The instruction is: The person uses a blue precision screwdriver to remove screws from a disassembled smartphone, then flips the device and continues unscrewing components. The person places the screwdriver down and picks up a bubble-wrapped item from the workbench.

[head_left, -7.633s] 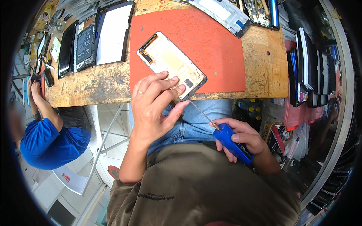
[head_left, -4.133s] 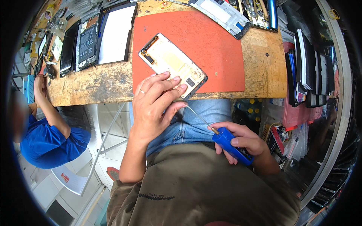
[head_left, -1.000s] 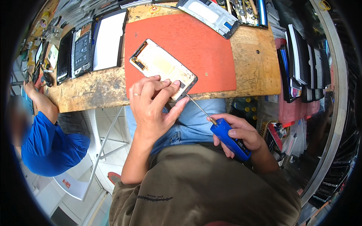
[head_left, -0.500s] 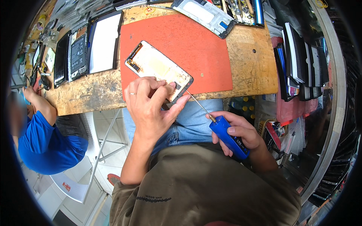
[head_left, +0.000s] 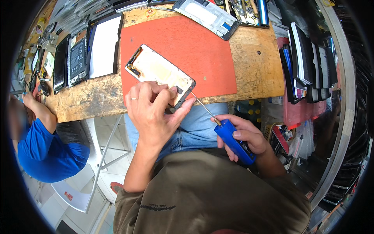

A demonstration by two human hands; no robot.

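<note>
An opened phone frame (head_left: 156,72) with a pale inner plate lies on the red mat (head_left: 202,50), its near corner over the wooden bench edge. My left hand (head_left: 154,111) pinches that near corner, thumb under the edge and fingers on top. My right hand (head_left: 243,138) is closed round a blue-handled screwdriver (head_left: 233,142). Its thin shaft runs up and left, and the tip touches the frame's near right corner beside my left thumb.
Another phone frame (head_left: 206,15) lies at the mat's far edge. Dark phones and a white panel (head_left: 103,46) sit left of the mat on the wooden bench (head_left: 257,66). Stacked devices (head_left: 307,62) stand at the right. A person in a blue sleeve (head_left: 43,148) works at the left.
The phone frame has drifted left and nearer in the picture as my head moved. Both hands keep their grips, with the screwdriver tip staying at the frame's near corner.
</note>
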